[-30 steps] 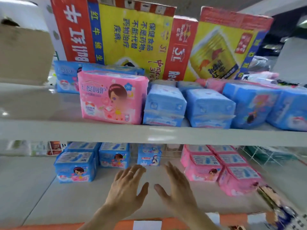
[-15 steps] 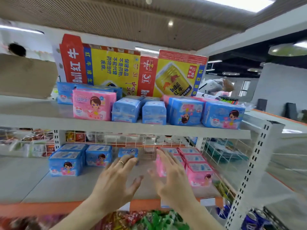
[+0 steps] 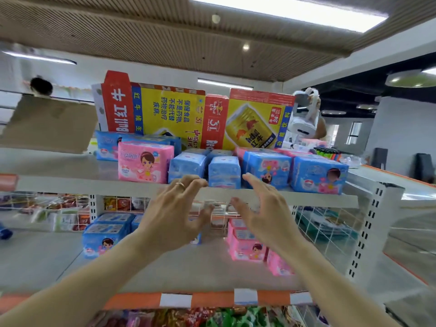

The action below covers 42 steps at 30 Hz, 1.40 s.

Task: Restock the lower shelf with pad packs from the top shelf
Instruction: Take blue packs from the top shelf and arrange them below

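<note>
Top shelf (image 3: 94, 185): blue packs (image 3: 224, 167) just beyond left grip (image 3: 174, 215), right grip (image 3: 266, 213).

Top shelf (image 3: 70, 185), beyond the left grip (image 3: 172, 218) and right grip (image 3: 266, 215): painted metal, smooth, light sheen. Blue pad packs (image 3: 224, 171): glossy plastic film, creased. Pink pad pack (image 3: 144, 162), left of the left grip: same film. Drink cartons (image 3: 169, 114) behind: printed cardboard, satin. Ring (image 3: 180, 185) on the left grip: polished metal. Shelf upright (image 3: 375, 220), right of the right grip: perforated painted metal.

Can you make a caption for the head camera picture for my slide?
Left hand and right hand, both open, raised before the small blue pad packs on the top shelf.
</note>
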{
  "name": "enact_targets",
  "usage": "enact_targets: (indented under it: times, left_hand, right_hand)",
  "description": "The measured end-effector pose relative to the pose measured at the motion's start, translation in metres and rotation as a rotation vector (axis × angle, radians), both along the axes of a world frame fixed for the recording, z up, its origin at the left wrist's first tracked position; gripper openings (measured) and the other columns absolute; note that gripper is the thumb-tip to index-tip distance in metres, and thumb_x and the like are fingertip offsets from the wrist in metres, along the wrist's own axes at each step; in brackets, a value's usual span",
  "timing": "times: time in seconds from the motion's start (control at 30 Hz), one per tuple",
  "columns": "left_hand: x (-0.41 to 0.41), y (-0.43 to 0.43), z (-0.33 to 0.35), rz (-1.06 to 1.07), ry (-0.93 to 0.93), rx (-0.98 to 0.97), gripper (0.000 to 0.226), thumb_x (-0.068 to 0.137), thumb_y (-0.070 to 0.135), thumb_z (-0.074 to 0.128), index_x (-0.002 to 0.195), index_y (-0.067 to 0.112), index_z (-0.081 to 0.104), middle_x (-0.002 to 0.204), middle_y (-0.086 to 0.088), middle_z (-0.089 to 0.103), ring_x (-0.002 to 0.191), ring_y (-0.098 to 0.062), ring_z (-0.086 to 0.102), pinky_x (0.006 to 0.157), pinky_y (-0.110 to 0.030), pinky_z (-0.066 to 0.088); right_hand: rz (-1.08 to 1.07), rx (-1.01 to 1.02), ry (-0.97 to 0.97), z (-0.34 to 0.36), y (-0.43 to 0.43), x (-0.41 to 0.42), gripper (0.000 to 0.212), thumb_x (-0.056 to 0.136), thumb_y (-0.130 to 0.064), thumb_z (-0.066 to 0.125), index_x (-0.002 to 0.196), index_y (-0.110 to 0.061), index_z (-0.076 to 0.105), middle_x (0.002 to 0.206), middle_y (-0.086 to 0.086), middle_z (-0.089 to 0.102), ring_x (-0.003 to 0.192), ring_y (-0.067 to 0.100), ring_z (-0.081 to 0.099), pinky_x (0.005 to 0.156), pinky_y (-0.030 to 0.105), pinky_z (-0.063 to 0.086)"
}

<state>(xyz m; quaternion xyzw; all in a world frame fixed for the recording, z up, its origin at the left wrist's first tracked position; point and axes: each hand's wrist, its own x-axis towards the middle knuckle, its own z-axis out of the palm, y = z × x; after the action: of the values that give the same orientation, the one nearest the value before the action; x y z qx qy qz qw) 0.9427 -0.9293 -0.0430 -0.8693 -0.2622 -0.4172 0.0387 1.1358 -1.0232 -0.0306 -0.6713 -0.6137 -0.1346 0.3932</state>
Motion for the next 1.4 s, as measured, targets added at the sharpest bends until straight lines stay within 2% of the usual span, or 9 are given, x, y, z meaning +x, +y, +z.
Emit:
enact_targets:
  times: [0.2, 0.37, 0.57, 0.8, 0.97, 1.1, 1.2, 1.33, 1.4]
  left_hand:
    - [-0.01, 0.041, 0.009, 0.016, 0.021, -0.023, 0.046, 0.093, 0.043, 0.06, 0.128, 0.013, 0.055, 0.129, -0.003, 0.057, 0.112, -0.028, 0.058, 0.09, -0.045, 0.049]
    - [-0.023, 0.075, 0.015, 0.026, -0.003, 0.002, 0.051, 0.089, 0.052, 0.048, 0.123, 0.015, 0.056, 0.125, -0.001, 0.059, 0.108, -0.026, 0.06, 0.088, -0.046, 0.05]
    - [-0.027, 0.11, 0.016, 0.022, 0.009, 0.044, 0.047, 0.089, 0.047, 0.054, 0.123, 0.015, 0.057, 0.126, 0.0, 0.06, 0.11, -0.023, 0.057, 0.088, -0.041, 0.043]
    - [-0.023, 0.117, 0.004, -0.097, 0.048, 0.08, 0.049, 0.089, 0.047, 0.049, 0.127, 0.015, 0.056, 0.138, 0.002, 0.053, 0.119, -0.023, 0.055, 0.099, -0.038, 0.039]
    - [-0.022, 0.115, -0.002, -0.107, 0.013, 0.034, 0.048, 0.088, 0.044, 0.053, 0.127, 0.016, 0.056, 0.138, 0.003, 0.054, 0.121, -0.024, 0.055, 0.098, -0.038, 0.04]
    - [-0.027, 0.111, -0.006, -0.128, -0.01, -0.004, 0.054, 0.087, 0.05, 0.048, 0.129, 0.016, 0.054, 0.139, 0.004, 0.052, 0.122, -0.023, 0.056, 0.1, -0.041, 0.043]
    - [-0.032, 0.112, -0.011, -0.198, -0.012, -0.086, 0.067, 0.085, 0.06, 0.056, 0.14, 0.023, 0.043, 0.152, 0.013, 0.041, 0.135, -0.014, 0.046, 0.11, -0.036, 0.038]
    - [-0.03, 0.106, -0.016, -0.266, -0.033, -0.19, 0.092, 0.075, 0.072, 0.059, 0.15, 0.033, 0.023, 0.158, 0.012, 0.032, 0.141, -0.011, 0.04, 0.115, -0.038, 0.036]
    - [-0.023, 0.098, -0.015, -0.279, -0.073, -0.258, 0.101, 0.069, 0.074, 0.06, 0.152, 0.036, 0.015, 0.157, 0.005, 0.034, 0.139, -0.012, 0.041, 0.114, -0.04, 0.037]
  right_hand:
    - [-0.111, -0.015, 0.019, 0.012, 0.052, 0.003, 0.071, 0.089, -0.048, 0.066, 0.149, -0.018, 0.041, 0.152, -0.003, 0.045, 0.136, 0.022, 0.044, 0.11, 0.043, 0.04]
    - [-0.249, -0.066, -0.023, 0.012, 0.103, 0.001, 0.077, 0.087, -0.046, 0.066, 0.151, -0.016, 0.035, 0.162, 0.005, 0.029, 0.136, 0.034, 0.041, 0.106, 0.048, 0.042]
    - [-0.37, -0.08, -0.035, 0.005, 0.145, -0.001, 0.077, 0.086, -0.043, 0.068, 0.15, -0.018, 0.033, 0.166, 0.011, 0.008, 0.127, 0.042, 0.047, 0.094, 0.046, 0.047]
    - [-0.378, -0.002, -0.01, 0.0, 0.164, 0.001, 0.066, 0.081, -0.034, 0.073, 0.137, -0.02, 0.041, 0.161, 0.009, 0.016, 0.121, 0.043, 0.049, 0.089, 0.046, 0.046]
    - [-0.443, -0.028, 0.014, 0.002, 0.17, 0.001, 0.071, 0.076, -0.044, 0.078, 0.132, -0.026, 0.038, 0.159, 0.007, 0.016, 0.123, 0.04, 0.047, 0.085, 0.048, 0.048]
    - [-0.375, 0.045, 0.057, 0.007, 0.165, 0.003, 0.064, 0.075, -0.032, 0.078, 0.13, -0.02, 0.046, 0.152, 0.006, 0.031, 0.12, 0.038, 0.049, 0.091, 0.045, 0.046]
    - [-0.241, 0.23, 0.094, 0.013, 0.149, 0.006, 0.056, 0.075, -0.02, 0.077, 0.125, -0.012, 0.051, 0.147, 0.007, 0.041, 0.122, 0.031, 0.048, 0.098, 0.042, 0.044]
    - [-0.036, 0.43, 0.19, 0.017, 0.111, -0.003, 0.052, 0.079, -0.02, 0.074, 0.123, -0.025, 0.047, 0.144, -0.005, 0.042, 0.126, 0.007, 0.04, 0.093, 0.005, 0.033]
    - [0.077, 0.456, 0.279, 0.019, 0.09, -0.008, 0.05, 0.079, -0.024, 0.072, 0.122, -0.031, 0.047, 0.139, -0.011, 0.046, 0.125, 0.004, 0.044, 0.093, 0.014, 0.044]
